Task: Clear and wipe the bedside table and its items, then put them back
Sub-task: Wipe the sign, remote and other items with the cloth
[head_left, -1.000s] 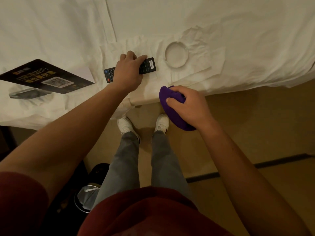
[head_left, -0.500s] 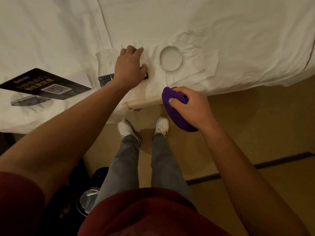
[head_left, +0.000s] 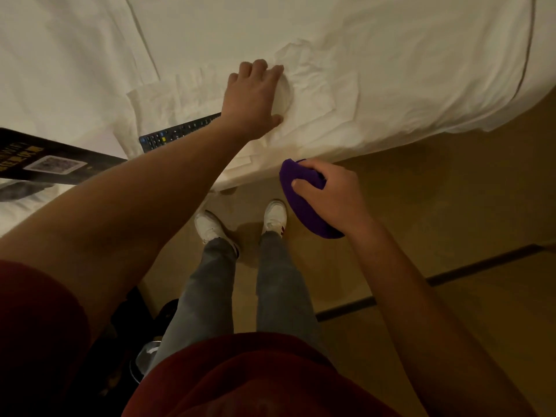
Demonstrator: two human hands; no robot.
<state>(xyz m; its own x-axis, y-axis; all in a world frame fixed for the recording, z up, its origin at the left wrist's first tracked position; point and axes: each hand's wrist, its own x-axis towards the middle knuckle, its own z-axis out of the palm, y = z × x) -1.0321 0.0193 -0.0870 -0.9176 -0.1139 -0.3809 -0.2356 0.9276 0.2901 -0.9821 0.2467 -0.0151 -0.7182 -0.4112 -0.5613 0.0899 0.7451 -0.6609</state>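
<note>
My left hand [head_left: 255,99] is stretched out over the white bed [head_left: 391,55]. It lies on top of the round, clear glass dish [head_left: 285,94], which sits on crumpled white paper tissues [head_left: 319,97] spread on the sheet. My fingers [head_left: 260,66] curl over the far rim of the dish and my thumb is at its near side, so I am holding it (only a pale bit of it peeks out on the right of my hand).

The long black remote control with small buttons [head_left: 177,135] lies on the tissues too, just left of my wrist. Its right end is hidden under my arm.

Further left, a flat black card with yellow writing and a square code picture [head_left: 48,162] rests on the bed. A dark shiny thing [head_left: 21,191] lies just near it, too blurry for me to tell what it is.

My right hand [head_left: 331,197] is near the edge of the bed, over the tan floor [head_left: 436,206]. Its fingers are wrapped round a bunched-up purple cloth [head_left: 304,206], which hangs down below my palm.

Below I see my grey trousers [head_left: 276,284] and white shoes [head_left: 210,227].
</note>
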